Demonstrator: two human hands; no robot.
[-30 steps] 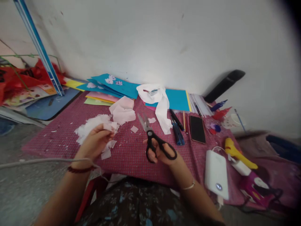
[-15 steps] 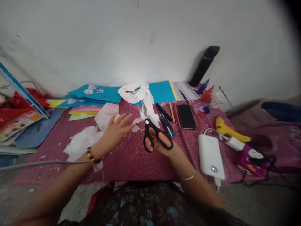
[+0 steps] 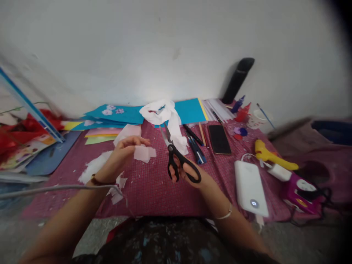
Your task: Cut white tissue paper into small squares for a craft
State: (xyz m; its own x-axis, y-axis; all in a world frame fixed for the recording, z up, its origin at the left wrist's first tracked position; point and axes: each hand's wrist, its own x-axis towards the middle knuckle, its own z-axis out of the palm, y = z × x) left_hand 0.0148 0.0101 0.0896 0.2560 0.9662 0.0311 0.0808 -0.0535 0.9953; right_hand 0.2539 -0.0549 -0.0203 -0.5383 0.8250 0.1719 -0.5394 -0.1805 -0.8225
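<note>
My right hand (image 3: 189, 174) grips a pair of black-handled scissors (image 3: 172, 150), fingers through the loops. The blades point away from me and stand slightly apart, with nothing between them. To the left, my left hand (image 3: 125, 150) has its fingers closed on a small piece of thin white paper (image 3: 145, 153), which sticks out toward the scissors. More white paper (image 3: 128, 132) lies just beyond that hand, and a fluffy white heap (image 3: 95, 170) sits beside its wrist. Small paper scraps (image 3: 118, 190) lie nearer me.
Blue sheets (image 3: 126, 114) with paper flowers and a white paper roll (image 3: 156, 112) line the wall. On the right are a cutter (image 3: 196, 148), a phone (image 3: 219, 139), a white power bank (image 3: 250, 189) and a yellow glue gun (image 3: 272, 156). A grey cable (image 3: 60, 188) crosses my left forearm.
My left hand, spread open before, has drawn in to the left and closed on the small white paper piece. The scissors stay in my right hand, barely moved.
</note>
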